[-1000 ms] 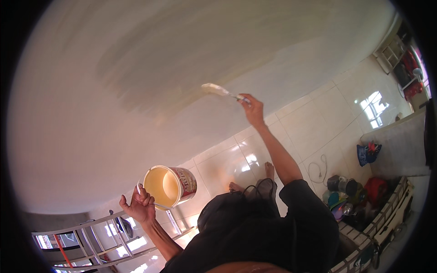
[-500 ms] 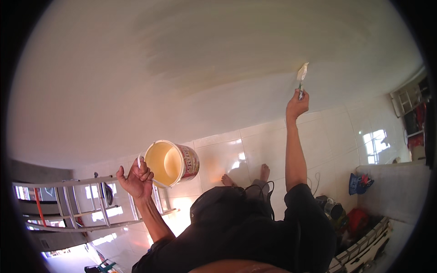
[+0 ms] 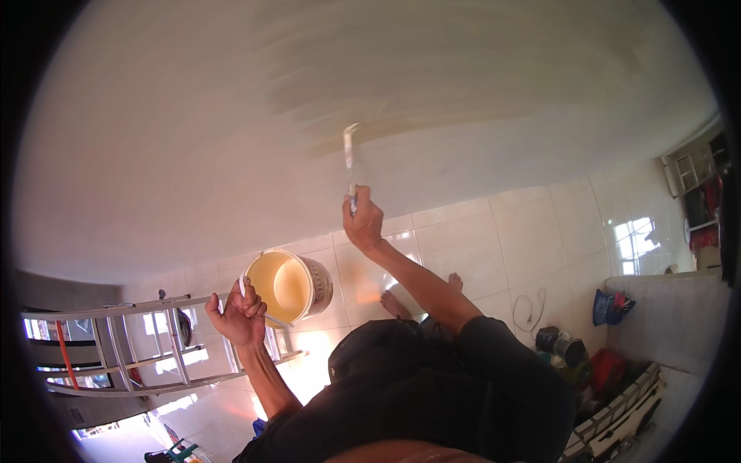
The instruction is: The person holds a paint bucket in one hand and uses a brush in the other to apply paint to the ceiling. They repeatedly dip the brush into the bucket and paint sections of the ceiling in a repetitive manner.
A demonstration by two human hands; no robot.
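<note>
My right hand (image 3: 363, 218) grips the handle of a paintbrush (image 3: 349, 150). The bristles, pale with paint, press against the wall (image 3: 193, 139) and are a little blurred. Darker, damp-looking streaks spread over the wall above and right of the brush. From my left hand (image 3: 241, 312) a round bucket (image 3: 320, 284) hangs by its white handle, with fingers curled round the handle and thumb sticking out. The bucket is tilted toward me, and its inside looks yellowish. How much paint it holds I cannot tell.
A metal ladder (image 3: 116, 347) lies at the left. Glossy pale tiles (image 3: 463, 231) cover the floor, with my bare feet on them. A thin cable (image 3: 530, 309), a blue basket (image 3: 606, 309) and a dark pot (image 3: 570, 351) are at the right, beside a low partition (image 3: 671, 312).
My right hand has swept the paintbrush left along the wall, from the right side to near the middle. The bucket and my left hand have shifted slightly.
</note>
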